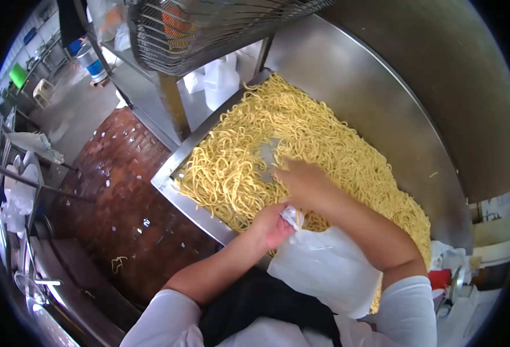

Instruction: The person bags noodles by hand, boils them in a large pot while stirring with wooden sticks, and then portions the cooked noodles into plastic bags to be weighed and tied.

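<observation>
My left hand [273,225] is closed on the gathered top of a white plastic bag [327,269], which hangs over the tray's near side, in front of my body. Yellow noodles [330,133] lie in a thick heap across a large metal tray [194,211]. My right hand [301,180] reaches over the bag into the heap, beside a patch of bare metal. Its fingers point left, with the tips low among the noodles; I cannot tell how far they are curled.
A wire-caged fan [191,34] overhangs the tray's far left corner. Behind the tray rises a curved metal wall [376,92]. White plastic bags [220,81] sit past the far edge. Scraps and noodle strands lie on the red brick floor [133,196] to the left.
</observation>
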